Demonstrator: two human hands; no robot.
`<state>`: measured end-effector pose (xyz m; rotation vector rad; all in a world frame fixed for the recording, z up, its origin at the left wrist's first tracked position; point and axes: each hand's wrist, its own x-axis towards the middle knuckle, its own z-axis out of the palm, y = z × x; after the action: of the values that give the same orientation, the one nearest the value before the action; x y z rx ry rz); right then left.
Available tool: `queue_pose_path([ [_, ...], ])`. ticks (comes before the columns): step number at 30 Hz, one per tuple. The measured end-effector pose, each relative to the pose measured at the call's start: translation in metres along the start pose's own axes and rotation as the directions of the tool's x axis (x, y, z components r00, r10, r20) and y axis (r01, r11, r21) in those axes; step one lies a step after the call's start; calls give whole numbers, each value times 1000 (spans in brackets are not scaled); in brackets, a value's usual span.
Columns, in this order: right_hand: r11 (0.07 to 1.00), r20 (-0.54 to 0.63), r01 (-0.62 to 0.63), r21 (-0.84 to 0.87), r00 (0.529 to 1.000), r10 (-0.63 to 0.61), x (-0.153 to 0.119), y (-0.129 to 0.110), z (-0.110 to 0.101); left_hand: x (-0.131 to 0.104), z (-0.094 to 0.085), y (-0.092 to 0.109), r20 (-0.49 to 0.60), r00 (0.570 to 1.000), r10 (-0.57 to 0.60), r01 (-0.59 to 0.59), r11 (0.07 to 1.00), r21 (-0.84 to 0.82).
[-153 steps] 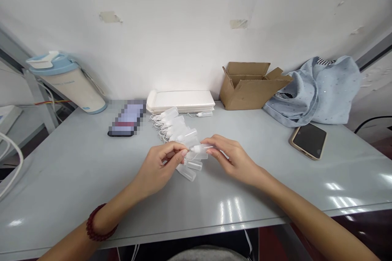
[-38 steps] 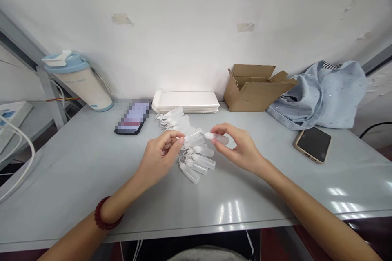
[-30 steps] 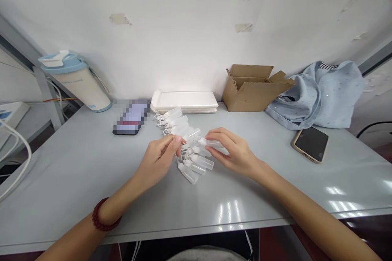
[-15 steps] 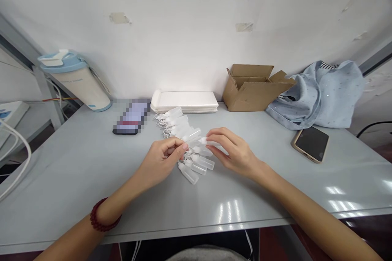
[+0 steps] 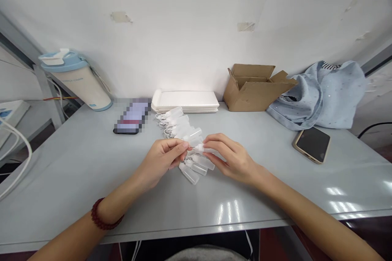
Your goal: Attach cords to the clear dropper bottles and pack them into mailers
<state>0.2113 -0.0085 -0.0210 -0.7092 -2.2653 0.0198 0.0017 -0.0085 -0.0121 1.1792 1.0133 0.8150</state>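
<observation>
Several small translucent bottles [image 5: 189, 174] with white caps and thin white loops lie in a slanting row on the grey table [image 5: 92, 171]. Above the row's near half, my right hand [image 5: 229, 157] pinches a bottle [image 5: 199, 147] by its sides, its capped end pointing left. Thumb and forefinger of my left hand [image 5: 167, 157] are pressed together just left of that cap, on a thin dark thing too small to make out. The two hands are a short gap apart, and a red beaded bracelet is on the left wrist.
Behind the bottles lies a stack of white flat packs [image 5: 188, 100]. An open cardboard box [image 5: 254, 96] and a light blue cloth bag [image 5: 333, 94] stand at the back right, near a phone [image 5: 312, 144]. At left are another phone [image 5: 133, 116] and a tumbler [image 5: 82, 83].
My right hand has shifted slightly left and down with the bottle, bringing its cap closer to my left fingertips. My left hand has barely moved.
</observation>
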Motion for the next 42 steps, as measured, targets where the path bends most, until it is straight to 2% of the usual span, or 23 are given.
queue_pose_path([
  [6, 1000, 10, 0, 13, 1000, 0, 0, -2, 0, 0, 1, 1, -5, 1000, 0, 0, 1000, -4],
  [15, 1000, -21, -8, 20, 1000, 8, -1, -9, 2, -6, 11, -9, -113, 988, 105, -90, 988, 128],
  [24, 1000, -62, 7, 28, 998, -5, -5, -10, 13, -8, 16, -11, -120, 986, 119, -102, 986, 135],
  [42, 1000, -39, 13, 2, 999, -13, -5, -15, 16, -11, 19, -13, -118, 977, 179, -146, 959, 242],
])
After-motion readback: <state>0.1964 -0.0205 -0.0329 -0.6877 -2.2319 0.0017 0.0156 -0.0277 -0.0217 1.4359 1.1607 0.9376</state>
